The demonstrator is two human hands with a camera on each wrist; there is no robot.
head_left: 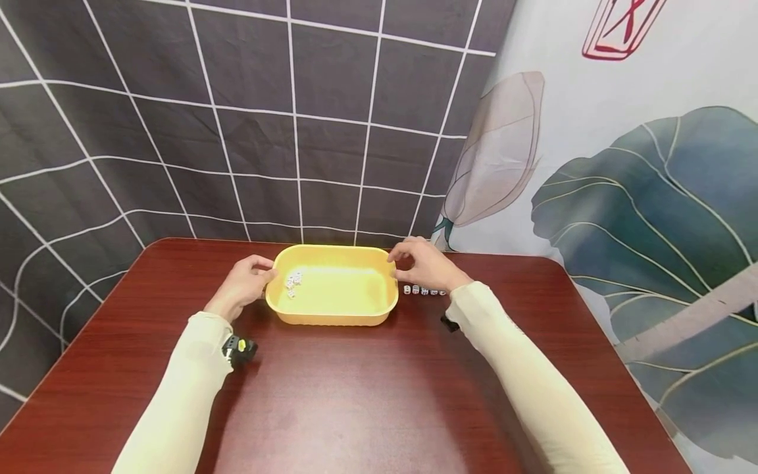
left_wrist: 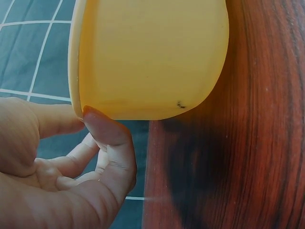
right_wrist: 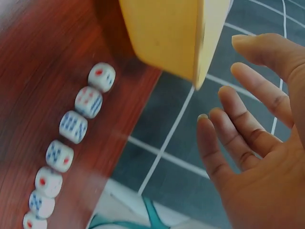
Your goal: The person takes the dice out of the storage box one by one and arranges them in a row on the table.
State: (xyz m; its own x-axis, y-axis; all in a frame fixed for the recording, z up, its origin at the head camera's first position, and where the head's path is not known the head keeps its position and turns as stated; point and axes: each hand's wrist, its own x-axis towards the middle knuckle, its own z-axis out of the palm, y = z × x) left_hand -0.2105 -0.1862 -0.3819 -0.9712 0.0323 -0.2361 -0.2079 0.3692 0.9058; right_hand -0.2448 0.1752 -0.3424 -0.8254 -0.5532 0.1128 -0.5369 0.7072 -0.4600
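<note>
1. Nearest, seen in the head view alone, are the left cream sleeve (head_left: 183,388) and the right cream sleeve (head_left: 521,375), with a black wrist device (head_left: 239,350) at the left cuff. Both sleeves are cut off by the lower edge, over the dark red wood-grain tabletop (head_left: 355,408).
2. The left hand (head_left: 241,283) pinches the left end of the yellow plastic tray (head_left: 331,320) at its rim. The left wrist view shows the pinch closely, plus a small dark mark (left_wrist: 181,104) on the tray's outer wall.
3. The right hand (head_left: 428,264) seems to meet the tray's right rim in the head view, but the right wrist view shows a gap: its fingers are extended and spread, the thumb held away from them, grasping nothing.
4. The tray is between the hands, toward the table's far edge; whether its base rests flat is hard to tell. Only the head view looks inside, at a small cluster of white dice (head_left: 291,284) toward the left end, too glared to count.
5. Just beside the tray's right end stands a row of dice (right_wrist: 59,156). The right wrist view shows seven, with red and blue pips, the last cut off; in the head view the right wrist hides part of the row.
6. Farthest hang a dark grid-patterned curtain (head_left: 331,145) and a white leaf-print curtain (head_left: 669,197).
</note>
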